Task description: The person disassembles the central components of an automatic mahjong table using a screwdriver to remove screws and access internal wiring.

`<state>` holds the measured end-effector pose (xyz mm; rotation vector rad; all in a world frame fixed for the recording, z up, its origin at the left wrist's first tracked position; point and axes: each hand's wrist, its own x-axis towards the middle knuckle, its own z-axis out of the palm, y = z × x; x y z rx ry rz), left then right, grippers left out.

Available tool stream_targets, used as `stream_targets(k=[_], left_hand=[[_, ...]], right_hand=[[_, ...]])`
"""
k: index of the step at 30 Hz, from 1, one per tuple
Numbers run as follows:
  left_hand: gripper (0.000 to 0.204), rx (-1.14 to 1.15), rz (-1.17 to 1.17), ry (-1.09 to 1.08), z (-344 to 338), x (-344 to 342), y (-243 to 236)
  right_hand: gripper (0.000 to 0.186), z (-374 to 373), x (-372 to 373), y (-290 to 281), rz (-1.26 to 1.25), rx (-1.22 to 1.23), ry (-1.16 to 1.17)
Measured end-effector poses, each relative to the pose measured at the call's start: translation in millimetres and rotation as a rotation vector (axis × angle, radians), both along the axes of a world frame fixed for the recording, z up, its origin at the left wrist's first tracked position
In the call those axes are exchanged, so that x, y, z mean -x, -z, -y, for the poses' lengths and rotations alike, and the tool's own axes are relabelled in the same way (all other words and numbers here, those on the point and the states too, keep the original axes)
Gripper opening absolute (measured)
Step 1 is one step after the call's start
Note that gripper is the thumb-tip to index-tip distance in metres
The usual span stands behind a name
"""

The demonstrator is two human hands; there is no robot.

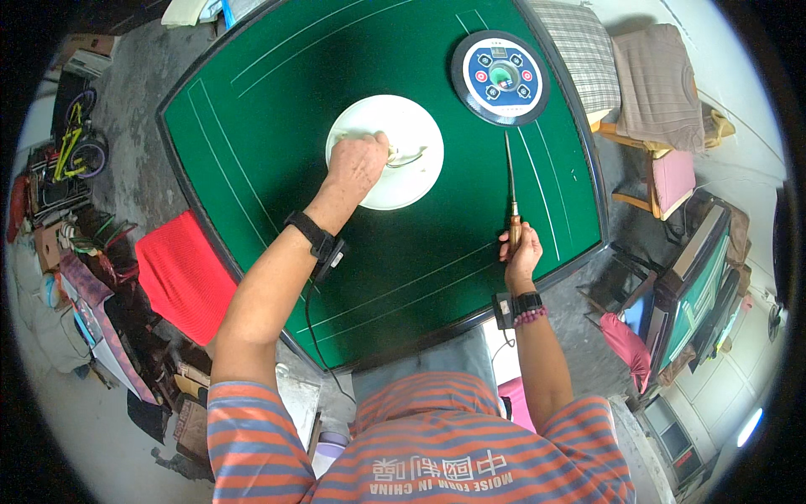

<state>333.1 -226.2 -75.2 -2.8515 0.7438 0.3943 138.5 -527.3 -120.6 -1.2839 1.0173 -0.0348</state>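
Observation:
My left hand [361, 158] is over a white round disc [411, 189] at the middle of the green table, its fingers closed in a pinch. Whatever those fingers hold is hidden by the hand. Just right of them, a thin curved wire-like piece [409, 160] shows against the disc. Near the table's right front corner, my right hand [522, 249] grips the brown handle of a long screwdriver [513, 189]. Its slim metal shaft points away from me, with the tip just short of a round control unit [501, 78] with a blue face and dark rim.
The green felt table [420, 277] has white lines and a raised dark edge [470, 323]. A red cloth [185, 273] is at its left. On the right are a wooden chair with a pink pad [674, 181] and a leaning framed table top [693, 277]. A cable [311, 323] hangs from my left wrist.

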Motion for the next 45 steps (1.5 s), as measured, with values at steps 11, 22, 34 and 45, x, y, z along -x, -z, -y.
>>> stream_targets(k=[11, 22, 34, 45], left_hand=[[0.008, 0.291, 0.045, -0.067, -7, -1, 3], [0.010, 0.300, 0.078, -0.093, -10, 2, 8], [0.011, 0.465, 0.039, -0.226, -26, 7, 1], [0.050, 1.688, -0.734, -1.121, -52, 54, 17]], right_hand=[[0.031, 3, -2, 1, -0.015, 0.010, -0.014], [0.026, 14, 11, 0, 0.172, -0.150, -0.051], [0.016, 13, 2, -30, 0.087, 0.008, -0.090], [0.033, -8, -51, -154, 0.511, 0.320, -0.264]])
